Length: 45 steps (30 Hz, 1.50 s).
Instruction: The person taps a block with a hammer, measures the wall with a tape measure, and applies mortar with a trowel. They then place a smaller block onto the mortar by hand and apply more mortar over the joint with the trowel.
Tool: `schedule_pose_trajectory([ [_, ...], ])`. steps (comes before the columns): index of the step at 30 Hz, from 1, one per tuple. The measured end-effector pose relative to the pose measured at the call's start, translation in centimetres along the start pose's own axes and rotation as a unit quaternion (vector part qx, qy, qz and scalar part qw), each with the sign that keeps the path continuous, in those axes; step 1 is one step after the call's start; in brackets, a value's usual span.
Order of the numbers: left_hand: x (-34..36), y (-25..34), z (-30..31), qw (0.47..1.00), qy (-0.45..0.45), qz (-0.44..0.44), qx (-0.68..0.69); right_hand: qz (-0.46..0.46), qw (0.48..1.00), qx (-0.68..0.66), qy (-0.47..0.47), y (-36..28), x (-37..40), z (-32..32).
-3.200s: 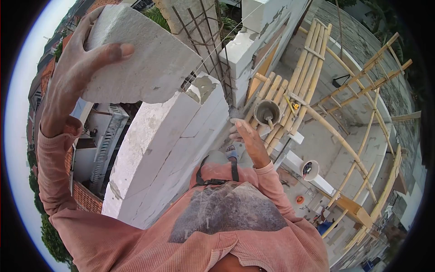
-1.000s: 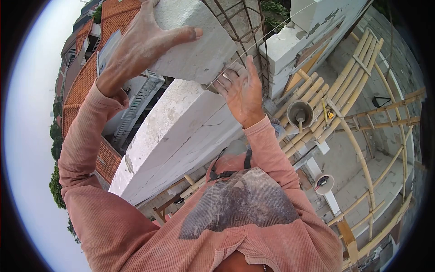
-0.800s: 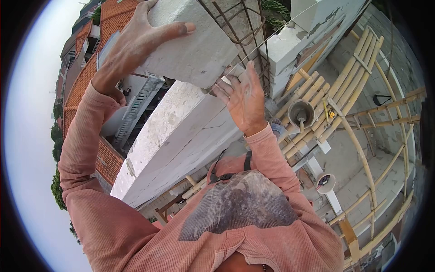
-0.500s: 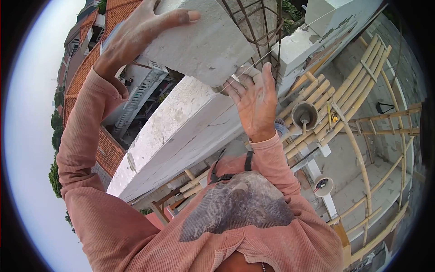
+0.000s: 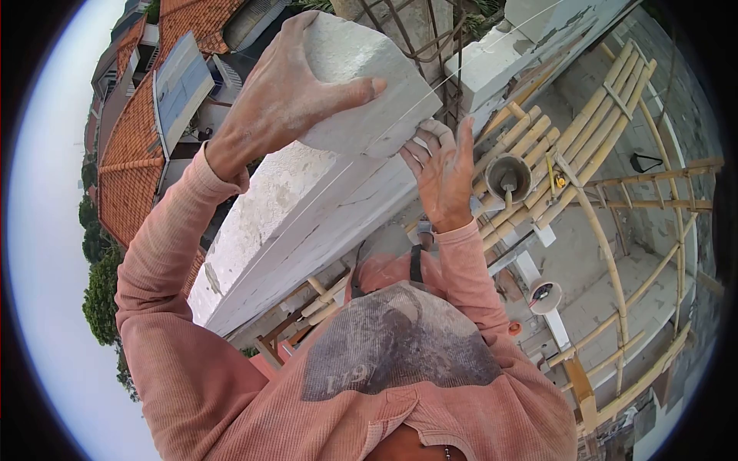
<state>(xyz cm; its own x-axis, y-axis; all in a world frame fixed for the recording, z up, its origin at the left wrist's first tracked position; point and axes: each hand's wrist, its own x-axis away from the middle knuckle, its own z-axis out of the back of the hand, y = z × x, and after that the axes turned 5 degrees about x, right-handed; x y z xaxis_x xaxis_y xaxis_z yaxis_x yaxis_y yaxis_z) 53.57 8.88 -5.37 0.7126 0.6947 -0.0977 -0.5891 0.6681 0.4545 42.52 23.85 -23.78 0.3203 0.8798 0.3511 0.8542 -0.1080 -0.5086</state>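
A pale lightweight concrete block (image 5: 369,92) sits at the top of the white wall (image 5: 273,200), close to a rebar cage. My left hand (image 5: 296,88) is clasped over the block, thumb along its near face and the fingers going out of sight behind its far edge. By the block's lower right corner is my right hand (image 5: 442,165), palm turned up, fingers spread and thumb raised, fingertips right at the edge. A thin taut string (image 5: 419,104) passes in front of the block and along the wall.
Right of the rebar cage (image 5: 438,46) stands another white block (image 5: 496,65). Bamboo scaffolding (image 5: 592,138) lies below on the right, bearing a mortar bucket (image 5: 507,178) and a yellow tape measure (image 5: 559,181). Lower down is a white bucket (image 5: 546,297). Tiled roofs (image 5: 134,169) lie beyond the wall.
The block has shifted down and right in view, with my left hand on it. My right hand's fingers, partly hidden under the block before, now show beside its corner.
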Motion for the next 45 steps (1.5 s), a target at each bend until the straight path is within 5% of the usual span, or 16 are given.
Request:
schedule_pose_trajectory([
  [4,0.4,-1.1,-2.2,0.992,0.014,-0.077,-0.097,-0.040,0.999,0.006,0.008,1.4,-0.7,1.0],
  [26,0.2,-3.8,-8.5,0.994,-0.039,-0.055,-0.090,-0.081,0.989,0.106,0.058,3.5,-2.5,5.7],
  [28,0.2,-3.5,-8.5,0.995,-0.046,-0.047,-0.077,-0.091,0.975,0.202,0.037,3.0,-2.9,6.8],
  [29,0.3,-3.5,-8.3,0.995,-0.049,-0.042,-0.073,-0.025,0.946,0.320,0.050,2.5,-3.0,7.1],
  [31,0.5,-4.2,-8.2,0.994,-0.047,-0.059,-0.075,0.107,0.834,0.537,0.070,1.0,-3.1,7.0],
  [34,0.7,-5.8,-7.6,0.993,-0.078,-0.075,-0.052,0.161,0.847,0.505,-0.037,0.5,-3.3,5.8],
  [35,0.7,-6.5,-6.9,0.992,-0.092,-0.079,-0.043,0.166,0.826,0.538,-0.033,0.7,-3.5,5.6],
  [38,1.0,-7.8,-4.7,0.960,-0.201,0.089,0.171,0.186,0.770,0.610,-0.025,1.0,-4.1,5.4],
  [45,1.4,-10.6,-3.7,0.913,-0.260,0.150,0.277,0.217,0.728,0.650,0.012,1.4,-4.4,5.0],
])
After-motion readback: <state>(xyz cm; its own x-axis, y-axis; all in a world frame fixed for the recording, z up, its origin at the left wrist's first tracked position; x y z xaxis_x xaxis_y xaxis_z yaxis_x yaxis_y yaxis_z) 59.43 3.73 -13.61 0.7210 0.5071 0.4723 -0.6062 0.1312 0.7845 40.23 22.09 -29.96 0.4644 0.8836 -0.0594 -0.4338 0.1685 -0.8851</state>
